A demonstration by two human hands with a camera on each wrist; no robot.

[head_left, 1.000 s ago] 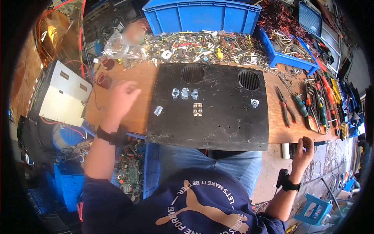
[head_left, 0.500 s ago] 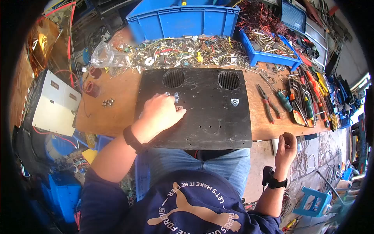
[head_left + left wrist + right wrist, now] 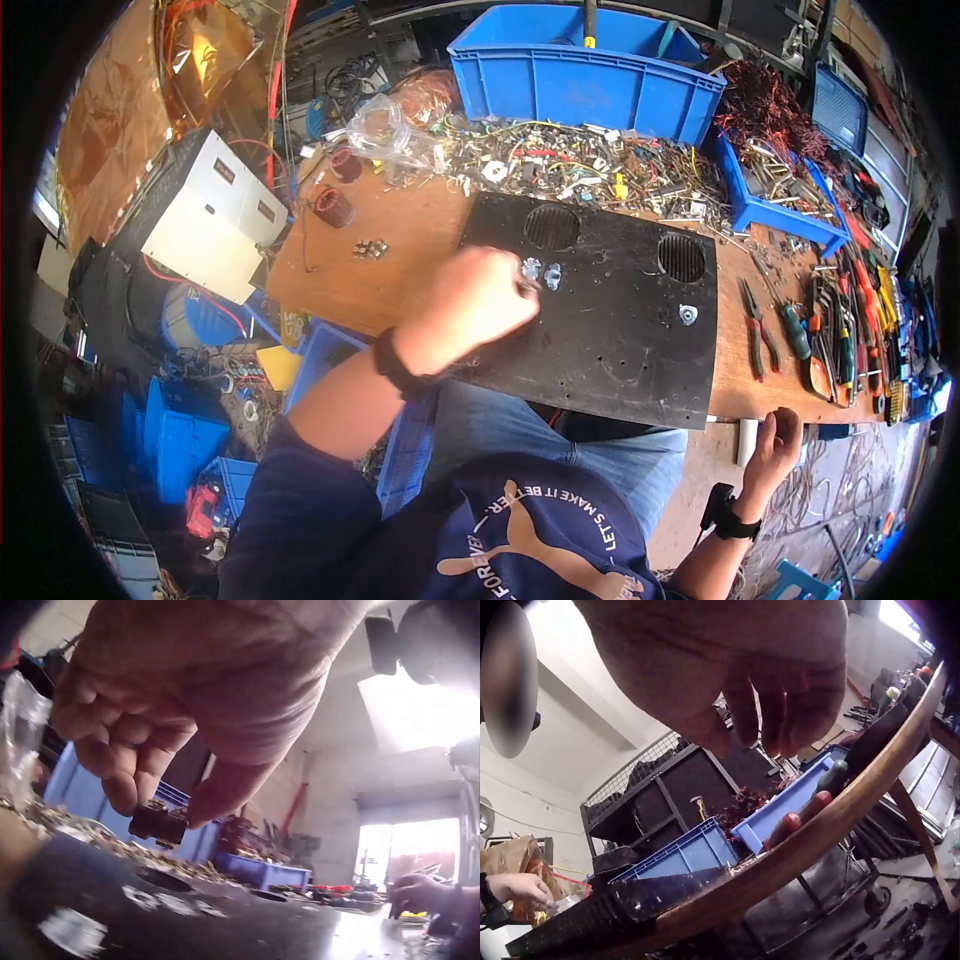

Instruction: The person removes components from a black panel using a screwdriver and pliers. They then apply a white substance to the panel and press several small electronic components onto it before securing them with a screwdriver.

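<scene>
The left hand (image 3: pixel 478 300) is over the left part of a black perforated metal panel (image 3: pixel 640 360). In the left wrist view, its thumb and fingertips pinch a small dark block with metal tabs (image 3: pixel 159 825) above the panel. Small silvery metal fittings lie on the panel near the hand, one fitting (image 3: pixel 554 277) just right of the fingertips, and a single round fitting (image 3: pixel 688 315) towards the right side. The right hand (image 3: pixel 775 450) hangs by the table's front edge, fingers loosely bent and holding nothing, as the right wrist view also shows.
A cluster of small metal pieces (image 3: pixel 370 249) lies on the wooden table (image 3: pixel 420 215) left of the panel. Loose scrap (image 3: pixel 560 165) is heaped behind, before a large blue crate (image 3: pixel 590 90). Pliers (image 3: pixel 758 330) and other hand tools (image 3: pixel 850 320) lie at the right.
The left hand moved from the table left of the panel onto it, and now lifts the small block that lay there. The right hand stays by the edge. The head view has shifted.
</scene>
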